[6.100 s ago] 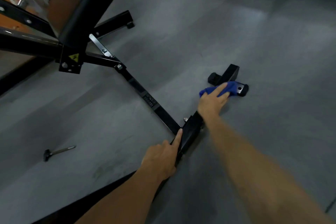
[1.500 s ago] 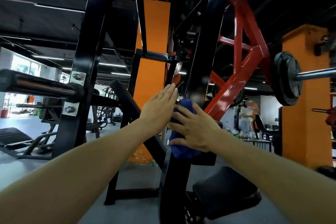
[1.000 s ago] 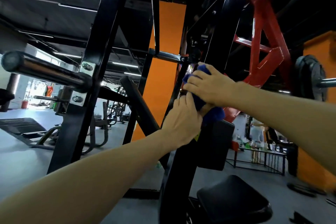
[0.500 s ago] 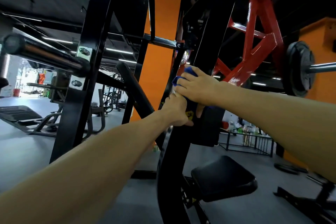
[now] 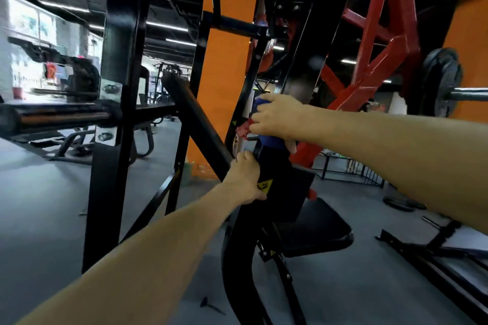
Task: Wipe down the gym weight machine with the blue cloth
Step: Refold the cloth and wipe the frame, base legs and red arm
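The right hand's grip is clamped on the blue cloth, pressing it against the weight machine's black upright post above the seat. The left hand grips the same post lower down, beside a yellow warning sticker.

You have two hands up: the left hand and the right hand. One blue cloth, one black seat pad, one weight plate far right, two yellow warning stickers.
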